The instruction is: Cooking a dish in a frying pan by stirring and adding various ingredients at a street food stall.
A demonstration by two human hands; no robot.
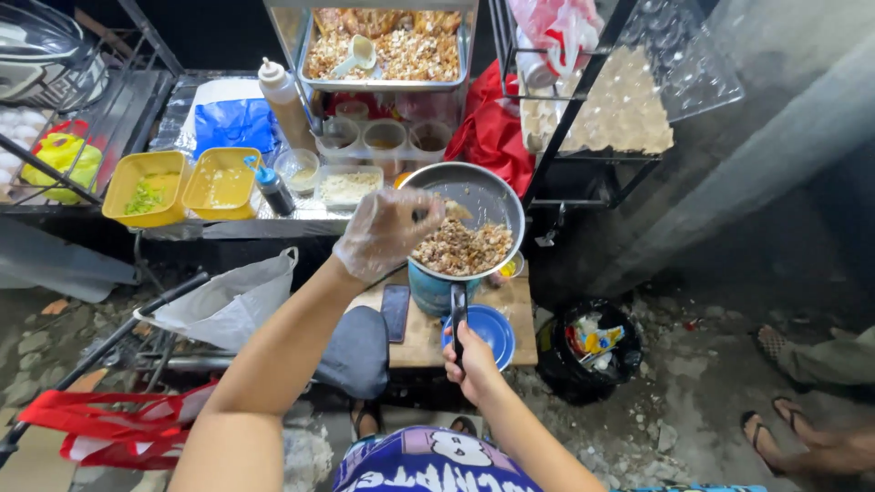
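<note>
**A:** So what's your pan [474, 211] looking like right now?

**B:** It's a round metal pan with a dark inside, tilted a bit, about half full of chunky brown-and-pale fried rice stuff [463, 248]. You've got it up over the small wooden surface [421, 333], right above a teal pot [430, 290] and a blue plate [495, 330]. Your right hand [472, 357] is wrapped tight around the black handle [458, 312]. Your left hand [387, 232] is in a thin clear plastic glove, fingers curled around a utensil at the pan's rim; I can't tell exactly what the utensil is.

**A:** And around it?

**B:** Pretty crowded. A dark phone [396, 312] lies flat just beside the pot. Behind the pan there's a row of small cups [385, 137], a clear tub of pale crumbs [347, 186], two yellow tubs [146, 187], and two squeeze bottles [283, 100]. A metal tray [387, 50] of fried bits sits higher up. A black trash bag [591, 351] is on the ground by your right side, and a white plastic bag [228, 302] hangs under your left arm.
</note>
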